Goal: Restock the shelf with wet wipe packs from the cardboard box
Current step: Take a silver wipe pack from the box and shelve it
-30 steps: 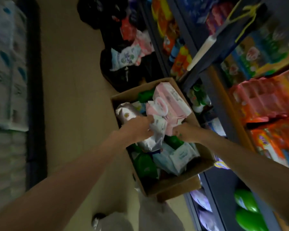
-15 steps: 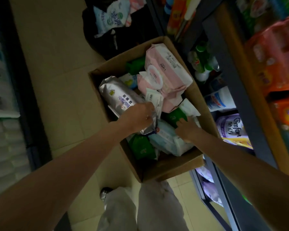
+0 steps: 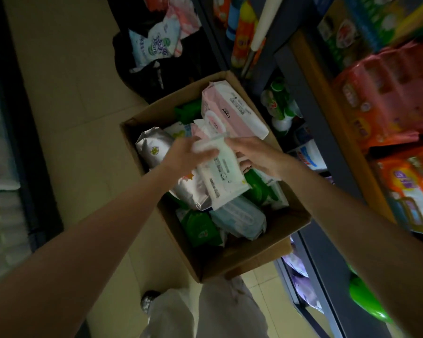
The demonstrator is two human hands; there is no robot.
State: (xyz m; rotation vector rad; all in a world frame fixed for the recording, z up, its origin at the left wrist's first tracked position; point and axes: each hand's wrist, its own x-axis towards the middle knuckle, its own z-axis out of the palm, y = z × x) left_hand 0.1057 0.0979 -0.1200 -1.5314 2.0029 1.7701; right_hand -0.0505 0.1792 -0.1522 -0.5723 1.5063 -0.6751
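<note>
Both hands are over the cardboard box (image 3: 242,259), sharing one white wipe pack (image 3: 221,178). The left hand (image 3: 189,154) has its fingers wrapped over the pack's upper end; the right hand (image 3: 253,154) pinches the same end from the opposite side, thumb partly hidden behind the wrapper. The pack hangs below the fingers, tilted, its lower corner just above a silver pack (image 3: 154,148) and the green packs (image 3: 202,230) in the box.

Risk, as judged: the film wrapper looks slick (lighting is poor), and both grips sit at one end, so the free end may swing and slip back into the box. The shelf (image 3: 310,113) stands beyond the right fingers; a hasty swing could knock its stocked bottles.
</note>
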